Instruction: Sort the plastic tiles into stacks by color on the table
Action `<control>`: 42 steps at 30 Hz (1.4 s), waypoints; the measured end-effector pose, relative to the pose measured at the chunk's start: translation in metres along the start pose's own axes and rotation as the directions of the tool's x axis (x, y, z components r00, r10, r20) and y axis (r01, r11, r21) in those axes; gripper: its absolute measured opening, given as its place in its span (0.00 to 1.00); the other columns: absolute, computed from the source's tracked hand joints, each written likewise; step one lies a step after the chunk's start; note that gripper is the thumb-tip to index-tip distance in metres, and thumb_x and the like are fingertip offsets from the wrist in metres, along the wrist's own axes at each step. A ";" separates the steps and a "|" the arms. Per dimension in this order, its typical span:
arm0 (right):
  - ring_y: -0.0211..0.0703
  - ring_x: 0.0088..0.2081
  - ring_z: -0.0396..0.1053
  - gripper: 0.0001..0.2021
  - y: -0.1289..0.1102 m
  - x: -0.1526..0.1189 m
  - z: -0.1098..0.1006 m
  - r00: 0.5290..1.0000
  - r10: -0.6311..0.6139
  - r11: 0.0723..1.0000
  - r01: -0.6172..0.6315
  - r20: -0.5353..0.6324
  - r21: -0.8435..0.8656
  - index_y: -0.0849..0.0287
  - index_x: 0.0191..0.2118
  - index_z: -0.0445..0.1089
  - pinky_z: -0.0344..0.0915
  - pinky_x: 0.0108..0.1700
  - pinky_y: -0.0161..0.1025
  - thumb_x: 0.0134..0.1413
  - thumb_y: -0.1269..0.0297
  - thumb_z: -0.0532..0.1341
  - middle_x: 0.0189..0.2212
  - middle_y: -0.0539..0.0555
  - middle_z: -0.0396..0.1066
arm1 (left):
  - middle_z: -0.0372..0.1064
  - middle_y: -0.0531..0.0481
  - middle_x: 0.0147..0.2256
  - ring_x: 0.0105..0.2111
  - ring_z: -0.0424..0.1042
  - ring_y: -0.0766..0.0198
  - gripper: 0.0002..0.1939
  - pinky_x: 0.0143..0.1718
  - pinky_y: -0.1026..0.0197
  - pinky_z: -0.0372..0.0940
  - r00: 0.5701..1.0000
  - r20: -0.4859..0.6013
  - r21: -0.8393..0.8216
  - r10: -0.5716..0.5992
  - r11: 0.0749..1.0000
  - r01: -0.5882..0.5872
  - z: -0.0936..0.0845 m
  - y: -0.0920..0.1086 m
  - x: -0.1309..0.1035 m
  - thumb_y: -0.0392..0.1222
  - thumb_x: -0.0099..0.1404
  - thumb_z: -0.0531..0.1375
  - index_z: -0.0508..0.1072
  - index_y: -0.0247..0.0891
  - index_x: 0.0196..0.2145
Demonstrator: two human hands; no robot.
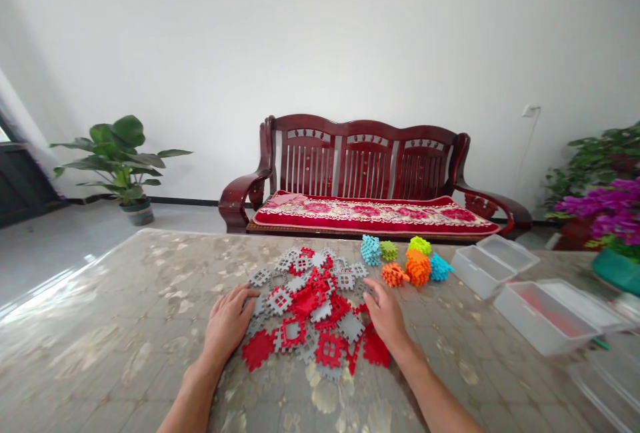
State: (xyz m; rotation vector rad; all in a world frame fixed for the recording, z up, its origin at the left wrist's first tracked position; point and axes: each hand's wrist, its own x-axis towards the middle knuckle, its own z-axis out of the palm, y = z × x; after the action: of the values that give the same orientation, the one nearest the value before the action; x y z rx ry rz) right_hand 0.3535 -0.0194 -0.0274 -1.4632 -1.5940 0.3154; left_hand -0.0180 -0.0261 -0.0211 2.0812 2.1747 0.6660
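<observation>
A loose heap of red and grey interlocking plastic tiles (307, 301) with notched edges lies on the table in front of me. Some tiles are solid squares, others have window-like openings. My left hand (231, 316) rests at the heap's left edge, fingers stretched forward and touching or nearly touching the grey tiles there. On the opposite side, my right hand (385, 313) lies along the right edge, its fingers pointing inward close to the tiles. Neither hand appears to hold a tile.
Blue (371, 250), green and orange (418, 268) clusters of joined pieces sit behind my right hand. Open clear plastic boxes (483, 272) stand at the right, one with something red inside. Purple flowers (607, 210) are at the far right. A wooden bench (363, 160) stands beyond the table.
</observation>
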 end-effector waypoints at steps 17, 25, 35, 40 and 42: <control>0.52 0.46 0.69 0.13 -0.037 0.036 0.013 0.976 -0.146 0.906 0.198 0.163 -0.375 0.50 0.44 0.76 0.64 0.48 0.46 0.53 0.70 0.60 0.42 0.53 0.77 | 0.71 0.51 0.58 0.60 0.66 0.58 0.18 0.63 0.50 0.56 1.000 0.009 -0.024 -0.017 1.000 0.017 0.001 -0.001 0.000 0.46 0.69 0.48 0.77 0.48 0.45; 0.48 0.44 0.74 0.15 0.000 0.018 -0.018 0.994 -0.103 0.990 0.100 -0.022 -0.100 0.54 0.38 0.77 0.68 0.50 0.45 0.53 0.70 0.53 0.39 0.55 0.78 | 0.71 0.50 0.58 0.60 0.66 0.58 0.20 0.62 0.51 0.57 0.999 0.033 -0.007 0.000 1.000 0.000 -0.001 -0.002 0.001 0.47 0.69 0.47 0.77 0.48 0.46; 0.48 0.54 0.68 0.23 0.032 -0.017 -0.053 0.997 -0.077 0.947 0.065 -0.027 -0.315 0.60 0.47 0.74 0.62 0.61 0.47 0.47 0.78 0.51 0.50 0.59 0.74 | 0.70 0.50 0.58 0.60 0.65 0.57 0.21 0.62 0.50 0.56 1.000 0.024 0.005 0.014 1.000 -0.015 0.003 -0.005 0.002 0.46 0.69 0.47 0.77 0.47 0.47; 0.51 0.59 0.63 0.21 0.005 -0.008 -0.037 0.978 -0.076 0.881 0.158 0.197 -0.446 0.58 0.58 0.69 0.58 0.63 0.50 0.59 0.67 0.55 0.56 0.58 0.71 | 0.70 0.50 0.59 0.61 0.64 0.56 0.21 0.62 0.50 0.56 0.999 0.033 0.031 0.006 1.000 -0.007 0.003 -0.006 0.003 0.46 0.70 0.46 0.77 0.47 0.48; 0.52 0.61 0.61 0.23 -0.005 0.000 -0.028 0.967 -0.041 0.853 0.165 0.251 -0.495 0.60 0.61 0.65 0.56 0.64 0.50 0.62 0.65 0.53 0.60 0.60 0.67 | 0.70 0.51 0.59 0.61 0.64 0.57 0.21 0.63 0.50 0.56 0.999 0.044 0.042 0.000 0.999 -0.002 0.004 -0.006 0.003 0.47 0.70 0.46 0.77 0.48 0.48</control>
State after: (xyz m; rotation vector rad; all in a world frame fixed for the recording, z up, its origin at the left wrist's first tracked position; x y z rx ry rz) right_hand 0.3714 -0.0316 -0.0086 -1.7770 -2.0494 -0.0150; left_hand -0.0225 -0.0219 -0.0256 2.0970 2.1829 0.5734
